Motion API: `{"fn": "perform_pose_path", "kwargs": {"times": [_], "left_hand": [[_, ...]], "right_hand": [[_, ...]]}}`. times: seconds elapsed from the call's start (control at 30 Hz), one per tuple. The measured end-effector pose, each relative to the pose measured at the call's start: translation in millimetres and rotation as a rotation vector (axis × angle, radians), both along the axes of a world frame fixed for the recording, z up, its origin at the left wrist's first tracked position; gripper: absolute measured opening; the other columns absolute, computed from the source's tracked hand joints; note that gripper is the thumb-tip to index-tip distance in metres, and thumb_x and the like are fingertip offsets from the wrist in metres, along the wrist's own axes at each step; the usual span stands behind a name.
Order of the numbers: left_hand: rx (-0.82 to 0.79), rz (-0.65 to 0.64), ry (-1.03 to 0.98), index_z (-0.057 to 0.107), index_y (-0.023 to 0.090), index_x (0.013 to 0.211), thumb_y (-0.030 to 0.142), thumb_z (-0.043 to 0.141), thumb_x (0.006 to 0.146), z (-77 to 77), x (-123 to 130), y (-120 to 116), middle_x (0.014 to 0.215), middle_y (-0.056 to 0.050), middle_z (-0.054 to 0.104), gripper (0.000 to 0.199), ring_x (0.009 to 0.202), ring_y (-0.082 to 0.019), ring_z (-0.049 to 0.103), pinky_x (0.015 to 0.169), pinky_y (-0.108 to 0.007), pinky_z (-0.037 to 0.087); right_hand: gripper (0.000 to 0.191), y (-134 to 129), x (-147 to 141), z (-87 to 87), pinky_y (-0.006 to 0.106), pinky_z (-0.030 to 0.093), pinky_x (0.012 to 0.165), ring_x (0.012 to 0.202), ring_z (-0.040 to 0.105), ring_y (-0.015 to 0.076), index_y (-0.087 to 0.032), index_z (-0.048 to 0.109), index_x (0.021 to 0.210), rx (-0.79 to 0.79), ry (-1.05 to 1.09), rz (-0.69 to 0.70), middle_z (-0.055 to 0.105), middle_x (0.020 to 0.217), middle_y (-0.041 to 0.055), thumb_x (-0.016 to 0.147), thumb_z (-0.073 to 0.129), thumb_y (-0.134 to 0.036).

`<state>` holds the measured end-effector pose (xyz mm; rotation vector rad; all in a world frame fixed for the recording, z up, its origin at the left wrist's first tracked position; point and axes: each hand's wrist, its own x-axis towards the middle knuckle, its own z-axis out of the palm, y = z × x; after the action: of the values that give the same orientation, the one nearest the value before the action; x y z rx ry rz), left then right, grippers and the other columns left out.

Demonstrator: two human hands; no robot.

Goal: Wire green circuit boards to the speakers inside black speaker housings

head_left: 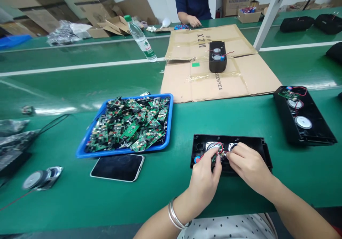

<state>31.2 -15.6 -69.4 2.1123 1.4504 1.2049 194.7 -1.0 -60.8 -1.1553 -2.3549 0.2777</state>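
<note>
Your two hands meet over the black housing (258, 145), equally near.
The housing lies on the green surface (171, 192) before you, its long axis running left to right. Your left hand (205, 177), over its left part, seems to pinch a small circuit board (214, 158); your right hand (247, 165), just beside, has fingertips together near the red wire (221, 147), but its grip I cannot tell.

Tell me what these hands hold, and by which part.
The left hand seems to pinch a small circuit board by its edge; what the right hand grips is hidden.
</note>
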Motion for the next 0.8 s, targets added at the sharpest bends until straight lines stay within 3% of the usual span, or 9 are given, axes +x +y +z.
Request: {"fn": "perform_pose_path", "kwargs": {"times": [0.2,0.43,0.63,0.73,0.8], "left_hand": [[-0.002,-0.006,0.002,0.051,0.016,0.114,0.013,0.049,0.09,0.2,0,0,0.097,-0.008,0.071,0.025,0.081,-0.018,0.071,0.073,-0.025,0.059],[-0.034,-0.104,-0.055,0.052,0.016,0.11,0.011,0.048,0.089,3.4,-4,4,0.098,-0.009,0.07,0.022,0.083,-0.018,0.07,0.077,-0.028,0.059],[-0.112,-0.192,-0.1,0.055,0.017,0.104,0.011,0.047,0.089,5.0,-10,7,0.096,-0.008,0.07,0.018,0.084,-0.018,0.07,0.076,-0.029,0.058],[-0.098,-0.247,-0.07,0.055,0.017,0.103,0.009,0.047,0.088,6.4,-12,8,0.094,-0.007,0.07,0.019,0.085,-0.018,0.069,0.075,-0.029,0.058],[-0.108,-0.263,-0.084,0.055,0.018,0.103,0.008,0.046,0.087,7.5,-11,8,0.094,-0.006,0.07,0.02,0.085,-0.017,0.069,0.077,-0.028,0.057]], "right_hand": [[0.034,-1,0,-0.3,0.028,0.032,0.058,0.067,0.041,0.0155,-0.015,0.055,0.069,-0.001,-0.015,-0.011,0.049,0.069,0.0046,0.096,0.036,-0.01],[0.035,1,0,0.5,0.031,0.032,0.06,0.064,0.042,0.0166,-0.014,0.059,0.069,0.155,-0.104,0.069,0.05,0.068,0.0051,0.095,0.036,-0.008],[0.022,-1,1,1.1,0.03,0.041,0.065,0.069,0.053,0.0163,-0.017,0.058,0.081,-0.069,0.134,-0.046,0.058,0.074,0.0044,0.096,0.043,-0.02],[0.019,-1,3,-0.1,0.029,0.045,0.062,0.068,0.054,0.0164,-0.016,0.055,0.099,-0.162,0.195,-0.118,0.059,0.075,0.0039,0.097,0.044,-0.031],[0.023,0,4,-1.2,0.031,0.046,0.063,0.071,0.055,0.0176,-0.016,0.054,0.109,-0.156,0.169,-0.092,0.061,0.08,0.0052,0.097,0.042,-0.032]]}}
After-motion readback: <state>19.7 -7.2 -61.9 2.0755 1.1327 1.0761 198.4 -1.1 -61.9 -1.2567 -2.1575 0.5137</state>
